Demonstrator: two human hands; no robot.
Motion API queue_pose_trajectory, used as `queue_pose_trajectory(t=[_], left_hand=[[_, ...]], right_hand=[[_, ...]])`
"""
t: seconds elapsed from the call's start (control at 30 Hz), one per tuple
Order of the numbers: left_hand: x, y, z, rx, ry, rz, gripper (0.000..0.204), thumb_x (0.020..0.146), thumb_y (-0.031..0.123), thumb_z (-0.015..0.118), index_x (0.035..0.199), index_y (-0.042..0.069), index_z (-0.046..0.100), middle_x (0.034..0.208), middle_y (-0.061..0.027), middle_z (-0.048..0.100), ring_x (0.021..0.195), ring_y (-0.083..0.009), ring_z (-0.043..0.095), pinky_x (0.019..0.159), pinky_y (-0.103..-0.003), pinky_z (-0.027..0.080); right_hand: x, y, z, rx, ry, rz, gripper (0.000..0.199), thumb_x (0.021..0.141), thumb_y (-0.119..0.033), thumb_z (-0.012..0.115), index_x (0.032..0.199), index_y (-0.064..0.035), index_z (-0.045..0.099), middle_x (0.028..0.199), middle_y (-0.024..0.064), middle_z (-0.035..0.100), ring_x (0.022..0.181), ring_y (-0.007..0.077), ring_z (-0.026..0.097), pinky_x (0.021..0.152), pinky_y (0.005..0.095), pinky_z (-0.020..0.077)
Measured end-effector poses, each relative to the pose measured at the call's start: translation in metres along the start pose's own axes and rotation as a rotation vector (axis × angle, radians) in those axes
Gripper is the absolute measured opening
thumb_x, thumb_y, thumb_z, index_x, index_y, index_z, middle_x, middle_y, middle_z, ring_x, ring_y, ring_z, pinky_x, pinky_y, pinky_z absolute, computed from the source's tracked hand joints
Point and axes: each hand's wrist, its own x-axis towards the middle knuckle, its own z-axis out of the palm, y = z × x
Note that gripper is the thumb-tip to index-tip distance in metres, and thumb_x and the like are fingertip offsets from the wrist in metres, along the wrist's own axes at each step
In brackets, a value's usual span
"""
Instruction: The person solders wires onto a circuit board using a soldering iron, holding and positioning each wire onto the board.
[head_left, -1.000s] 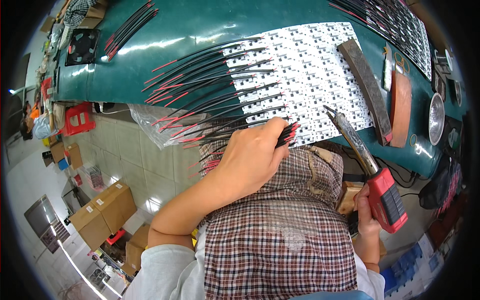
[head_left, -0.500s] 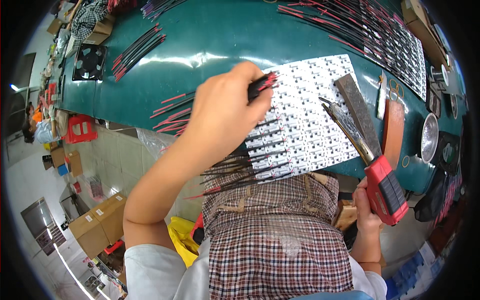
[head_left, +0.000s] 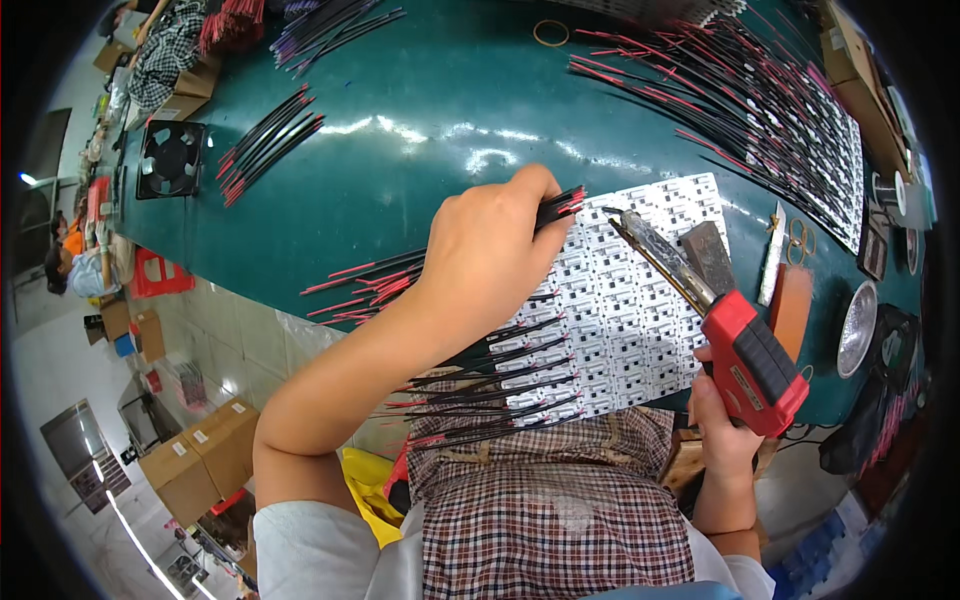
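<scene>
My left hand (head_left: 490, 255) is closed on a bundle of thin black and red wires (head_left: 562, 206), their short ends sticking out past thumb and fingers over the far left part of a white circuit board panel (head_left: 640, 340). The long ends trail out to the left behind the wrist. In my right hand (head_left: 727, 430) is a soldering gun (head_left: 755, 368) with a red and black handle. Its tip points at the wire ends, a short gap away. More wires (head_left: 530, 352) lie in rows along the panel's left side. A dark block (head_left: 708, 256) rests on the panel, partly behind the gun.
At the far right, a second panel (head_left: 850, 190) lies under many wires. A knife (head_left: 772, 255), rubber bands (head_left: 802, 240), a brown block (head_left: 792, 305) and a metal bowl (head_left: 857, 328) stand rightward. A wire bundle (head_left: 270, 145) and black fan (head_left: 170, 158) are at left on the green table (head_left: 420, 90).
The soldering gun has moved left, bringing its tip close to the wire ends in my left hand. The view has shifted, so the table and panel appear lower.
</scene>
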Motion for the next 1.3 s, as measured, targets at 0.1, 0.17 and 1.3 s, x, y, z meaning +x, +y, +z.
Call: queue_pose_trajectory(t=[0.1, 0.17, 1.3], left_hand=[[0.002, -0.004, -0.001, -0.024, -0.031, 0.033, 0.017, 0.091, 0.018, 0.069, 0.095, 0.001, 0.066, 0.069, -0.0098, 0.07, 0.059, -0.023, 0.068, 0.059, -0.034, 0.049], [0.005, -0.001, -0.007, -0.061, -0.057, 0.035, 0.017, 0.091, 0.017, 0.069, 0.095, 0.001, 0.066, 0.069, -0.01, 0.07, 0.06, -0.0226, 0.068, 0.059, -0.033, 0.049], [-0.001, -0.002, 0.011, 0.07, 0.172, 0.193, 0.015, 0.079, 0.013, 0.075, 0.084, 0.003, 0.066, 0.065, -0.0106, 0.066, 0.057, -0.0267, 0.067, 0.054, -0.037, 0.051]], right_hand=[[0.002, -0.008, 0.005, 0.022, 0.0, 0.079, 0.038, 0.087, 0.005, 0.068, 0.123, 0.0029, 0.06, 0.104, 0.0124, 0.069, 0.059, 0.0078, 0.056, 0.048, 0.0215, 0.044], [0.003, -0.01, 0.006, 0.049, -0.004, 0.124, 0.037, 0.087, 0.005, 0.068, 0.123, 0.003, 0.061, 0.103, 0.0121, 0.069, 0.06, 0.0076, 0.056, 0.049, 0.0219, 0.0445], [-0.001, -0.009, 0.007, -0.128, -0.043, 0.057, 0.024, 0.087, 0.003, 0.07, 0.109, 0.0015, 0.062, 0.081, 0.0049, 0.063, 0.061, 0.0088, 0.057, 0.052, 0.0231, 0.0447]])
